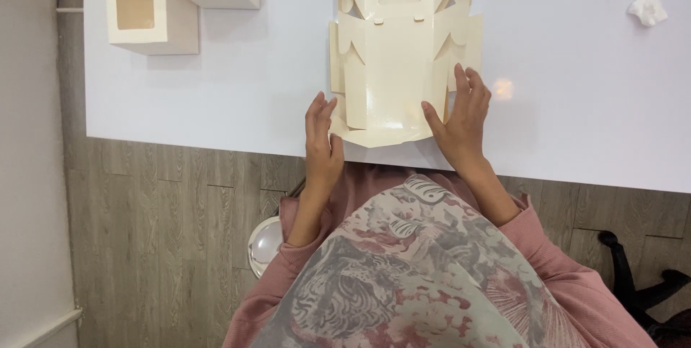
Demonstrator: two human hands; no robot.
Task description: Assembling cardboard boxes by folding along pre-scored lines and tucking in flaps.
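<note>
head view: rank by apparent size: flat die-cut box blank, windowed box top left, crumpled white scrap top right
1. flat cream die-cut box blank, largest by far, though its top runs out of frame.
2. windowed box, clearly smaller; partly cut off by the frame edge too.
3. crumpled white scrap, smallest.

All lie on the same white table, so nearness hardly skews this.

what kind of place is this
Probably a small packaging or craft workspace: a white table bears a flat cream box blank between the left hand and right hand, with folded window boxes nearby.
</note>
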